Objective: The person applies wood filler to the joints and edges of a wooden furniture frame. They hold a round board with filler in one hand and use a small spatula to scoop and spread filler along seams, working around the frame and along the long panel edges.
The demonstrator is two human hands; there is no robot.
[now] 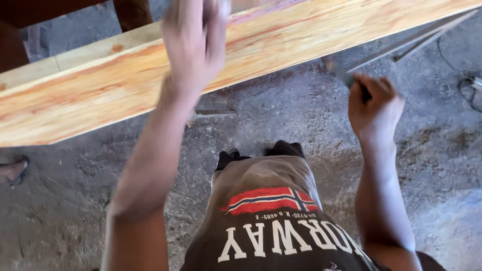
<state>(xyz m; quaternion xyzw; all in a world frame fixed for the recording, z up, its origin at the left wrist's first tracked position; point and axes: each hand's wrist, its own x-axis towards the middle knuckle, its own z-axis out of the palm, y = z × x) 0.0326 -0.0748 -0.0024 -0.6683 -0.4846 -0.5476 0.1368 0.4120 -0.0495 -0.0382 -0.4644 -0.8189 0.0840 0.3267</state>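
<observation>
A long pale wooden plank (pixel 301 35) with reddish grain runs slanted across the top of the head view. My left hand (pixel 196 40) is raised over its near face, blurred by motion, and whether it touches the wood cannot be told. My right hand (pixel 374 103) is lower, just off the plank's near edge, with its fingers closed around a thin dark tool (pixel 344 75) whose tip points up and left toward the plank. What kind of tool it is cannot be told.
A rough grey concrete floor (pixel 65 200) lies below. Thin metal rods (pixel 416 42) lie on it at the right, a dark cable (pixel 467 93) at the far right. Another person's sandalled foot (pixel 14 170) shows at the left edge. Dark wooden legs (pixel 131 12) stand behind the plank.
</observation>
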